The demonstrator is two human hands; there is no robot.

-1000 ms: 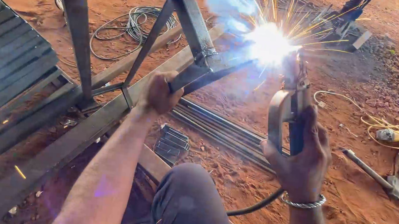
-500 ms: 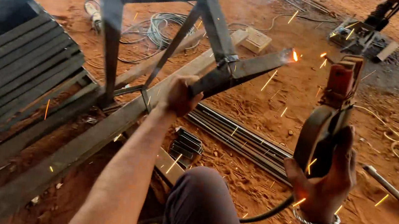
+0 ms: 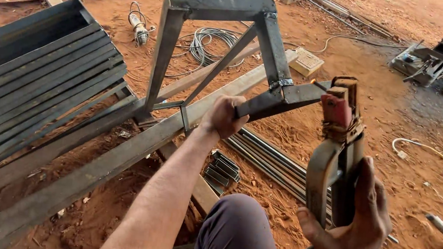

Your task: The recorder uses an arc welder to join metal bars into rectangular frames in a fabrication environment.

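My left hand [image 3: 223, 116] grips a dark steel bar [image 3: 282, 99] that juts from the corner of a welded steel frame [image 3: 217, 4]. The frame stands upright on long steel beams [image 3: 120, 149] lying on red dirt. A small glowing spot shows at the fresh joint beside the bar. My right hand [image 3: 355, 232] holds a welding electrode holder [image 3: 337, 147] upright, close to me and clear of the frame. A cable runs down from it behind my knee [image 3: 238, 230].
A stack of dark steel channels [image 3: 28, 87] lies at left. Thin rods [image 3: 278, 160] and small brackets [image 3: 222, 168] lie under the bar. An angle grinder [image 3: 138, 28], coiled cable [image 3: 208, 43], a wooden block [image 3: 306, 62] and a machine [image 3: 431, 61] sit farther off.
The bright welding arc and sparks have stopped. My right hand has pulled the electrode holder back from the joint toward me. My left hand keeps its hold on the bar.
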